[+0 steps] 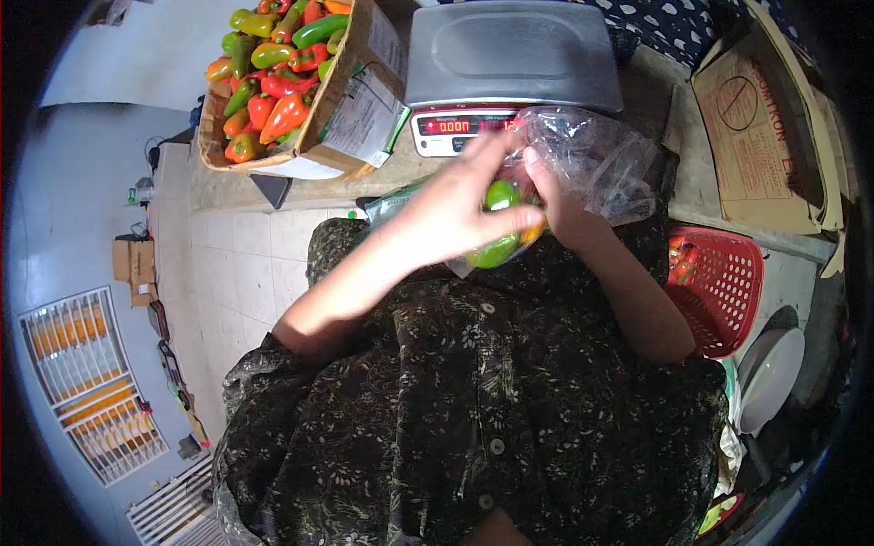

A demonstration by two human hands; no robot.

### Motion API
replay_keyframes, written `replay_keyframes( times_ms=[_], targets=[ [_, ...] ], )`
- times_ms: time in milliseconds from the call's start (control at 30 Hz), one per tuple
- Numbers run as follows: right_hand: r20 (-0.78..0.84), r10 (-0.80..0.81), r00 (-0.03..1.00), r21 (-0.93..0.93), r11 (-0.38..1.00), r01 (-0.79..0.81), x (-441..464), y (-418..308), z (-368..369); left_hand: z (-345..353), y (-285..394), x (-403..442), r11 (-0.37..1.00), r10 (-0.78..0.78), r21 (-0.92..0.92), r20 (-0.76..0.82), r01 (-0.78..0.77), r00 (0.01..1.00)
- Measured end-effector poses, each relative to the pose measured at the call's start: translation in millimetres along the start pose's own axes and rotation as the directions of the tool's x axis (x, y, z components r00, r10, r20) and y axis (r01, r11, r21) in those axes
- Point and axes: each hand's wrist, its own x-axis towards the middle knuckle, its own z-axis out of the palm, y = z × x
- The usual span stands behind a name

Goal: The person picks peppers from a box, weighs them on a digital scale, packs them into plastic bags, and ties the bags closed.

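Clear plastic bag (pixel 605 168) with green and orange peppers (pixel 494 253), between both hands, before the scale.

Leftmost, a brown cardboard carton (pixel 360 45) of red, green and orange peppers stands near the pale counter's (pixel 328 193) front edge, just beside the silver-topped electronic scale (pixel 514 64), leaving little room between. The left hand (pixel 455 205) is blurred, thumb across the bag; whether it pinches, I cannot tell. The right hand (pixel 563 209) meets the plastic, fingers partly hidden, grip unclear. Rightward, a red perforated basket (pixel 733 282) sits close by the forearm, below a tan cardboard box (pixel 756 146).
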Motion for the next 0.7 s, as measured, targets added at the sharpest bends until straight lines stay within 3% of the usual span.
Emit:
replay_keyframes(
  times_ms=[33, 67, 100, 133, 233, 267, 367, 400, 433, 533, 633, 667, 700],
  targets=[
    [0.059, 0.133, 0.989, -0.069, 0.989, -0.129, -3.8, -16.1, -7.6, 11.6, -3.5, -4.6, 1.0, 0.003, 0.017, -0.036, -0.003, 0.999],
    [0.157, 0.195, 0.968, -0.267, 0.952, -0.148, -4.8, -29.1, -18.6, 12.6, 0.4, -8.1, 0.999, -0.038, -0.006, 0.04, 0.038, 0.998],
    [0.062, -0.112, 0.992, -0.368, 0.921, 0.127, -6.7, -22.4, -16.0, 12.8, 3.9, -10.2, 0.996, -0.076, -0.026, 0.115, 0.08, 0.99],
    [0.002, -0.417, 0.909, -0.482, 0.795, 0.367, -9.4, -12.6, -8.9, 22.0, -2.9, -12.2, 0.999, 0.025, -0.021, 0.036, -0.024, 0.999],
    [-0.116, -0.575, 0.81, -0.425, 0.766, 0.483, -15.9, -5.7, 0.0, 21.4, -8.9, -15.3, 0.99, 0.093, 0.097, 0.115, -0.105, 0.989],
    [-0.049, -0.715, 0.697, -0.678, 0.537, 0.503, -14.6, -5.6, -1.9, 22.7, -9.7, -14.8, 0.982, 0.126, 0.125, 0.123, -0.141, 0.984],
    [0.041, -0.601, 0.798, -0.626, 0.607, 0.49, 0.0, -14.1, -1.4, 24.4, -17.0, -13.7, 0.961, 0.171, 0.21, 0.07, -0.182, 0.983],
    [0.074, -0.509, 0.858, -0.404, 0.771, 0.492, 7.5, -19.0, -4.4, 13.7, -12.3, -9.1, 0.948, 0.112, 0.276, 0.177, -0.158, 0.978],
    [0.131, -0.415, 0.9, -0.161, 0.887, 0.433, 12.6, -20.9, -7.1, 11.6, -14.5, -7.3, 0.936, 0.188, 0.279, 0.125, -0.216, 0.974],
    [0.244, -0.227, 0.943, 0.386, 0.915, 0.12, 12.8, 4.6, -2.5, 9.8, -27.1, -1.0, 0.886, 0.404, 0.261, -0.024, -0.384, 0.915],
    [0.26, -0.512, 0.819, 0.228, 0.857, 0.463, 17.8, 16.4, 3.0, -0.3, -21.0, 10.3, 0.688, 0.669, 0.519, -0.18, -0.508, 0.722],
    [0.297, -0.533, 0.792, 0.188, 0.846, 0.499, 16.3, 16.9, -5.8, -1.2, -25.3, 13.6, 0.76, 0.581, 0.442, -0.135, -0.476, 0.802],
    [0.369, -0.512, 0.776, 0.188, 0.859, 0.477, 14.7, 8.5, -10.3, -2.2, -24.7, 16.1, 0.803, 0.556, 0.332, -0.12, -0.495, 0.822]
  ],
)
